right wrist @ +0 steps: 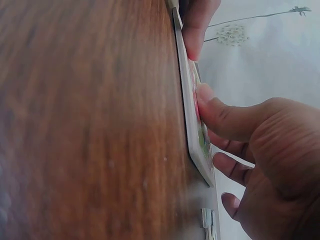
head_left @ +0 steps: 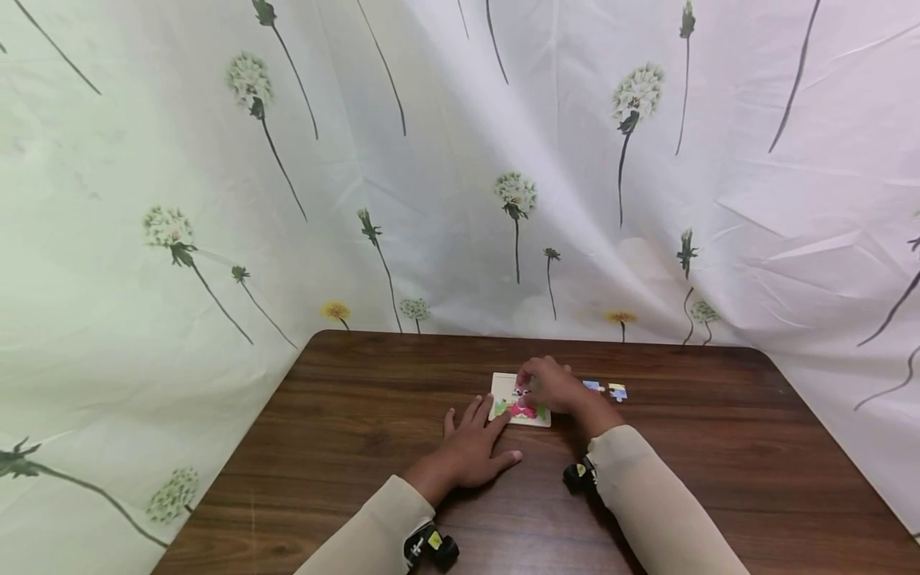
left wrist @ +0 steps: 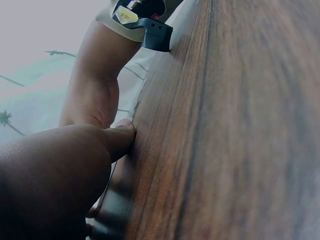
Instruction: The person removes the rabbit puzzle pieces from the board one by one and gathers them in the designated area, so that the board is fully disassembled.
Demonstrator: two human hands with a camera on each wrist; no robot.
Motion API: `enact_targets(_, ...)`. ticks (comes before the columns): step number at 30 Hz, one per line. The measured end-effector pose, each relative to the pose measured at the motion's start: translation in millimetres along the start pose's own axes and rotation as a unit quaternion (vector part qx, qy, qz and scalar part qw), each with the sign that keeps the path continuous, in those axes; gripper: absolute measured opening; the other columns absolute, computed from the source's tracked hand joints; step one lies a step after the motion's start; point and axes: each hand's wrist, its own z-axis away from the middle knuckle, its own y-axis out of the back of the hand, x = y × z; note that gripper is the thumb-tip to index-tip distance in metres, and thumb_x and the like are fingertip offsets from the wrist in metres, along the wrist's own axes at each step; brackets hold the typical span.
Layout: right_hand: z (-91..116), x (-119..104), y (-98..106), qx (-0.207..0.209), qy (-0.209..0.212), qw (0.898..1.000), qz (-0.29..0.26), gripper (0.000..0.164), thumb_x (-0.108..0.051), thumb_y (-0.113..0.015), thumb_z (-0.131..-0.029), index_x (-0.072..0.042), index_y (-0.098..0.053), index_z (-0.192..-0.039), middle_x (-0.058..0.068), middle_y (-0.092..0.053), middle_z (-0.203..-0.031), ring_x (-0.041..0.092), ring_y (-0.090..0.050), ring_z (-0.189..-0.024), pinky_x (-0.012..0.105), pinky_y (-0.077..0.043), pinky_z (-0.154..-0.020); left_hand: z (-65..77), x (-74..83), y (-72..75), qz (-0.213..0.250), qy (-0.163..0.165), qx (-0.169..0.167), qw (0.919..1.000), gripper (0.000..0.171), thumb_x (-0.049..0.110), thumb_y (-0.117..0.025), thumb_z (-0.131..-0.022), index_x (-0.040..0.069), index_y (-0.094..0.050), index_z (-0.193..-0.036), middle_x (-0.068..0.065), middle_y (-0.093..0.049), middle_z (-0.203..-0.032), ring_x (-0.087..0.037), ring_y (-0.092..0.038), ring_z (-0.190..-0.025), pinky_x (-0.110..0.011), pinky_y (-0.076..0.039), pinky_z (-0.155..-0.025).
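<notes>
A small jigsaw puzzle board point(head_left: 502, 383) with a pale frame and a pink and green picture lies flat on the table. My left hand point(head_left: 470, 451) rests with its fingers spread, the fingertips at the board's left and near edge. Over the board, my right hand point(head_left: 552, 386) has its thumb and index finger bent around a pink puzzle piece point(head_left: 521, 392). The right wrist view shows the thumb touching the top of the board point(right wrist: 191, 120); the index fingertip is hidden there. The left wrist view mostly shows the left thumb point(left wrist: 122, 137) above the wood.
Two loose puzzle pieces, one point(head_left: 592, 385) partly beside the right wrist and another point(head_left: 617, 392) farther right, lie on the dark wooden table point(head_left: 374, 407). A white curtain point(head_left: 446, 239) printed with dandelions hangs behind the table's far edge.
</notes>
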Motion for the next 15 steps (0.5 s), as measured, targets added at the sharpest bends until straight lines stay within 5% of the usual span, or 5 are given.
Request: enact_targets(15, 0.9, 2.3, 1.3, 0.017, 0.006, 0.999, -0.043, 0.026, -0.019, -0.092, -0.09, -0.022, -0.07, -0.101, -0.005, -0.07, -0.101, 0.018, -0.06, -0.103, 0.058, -0.036, -0.106, 1.5, 1.4, 0.7, -0.002, -0.004, 0.0, 1.0, 0.075, 0.065, -0.055, -0.108, 0.024, -0.041, -0.17, -0.016, -0.022, -0.183, -0.039, -0.019, -0.17, -0.078, -0.015, -0.128)
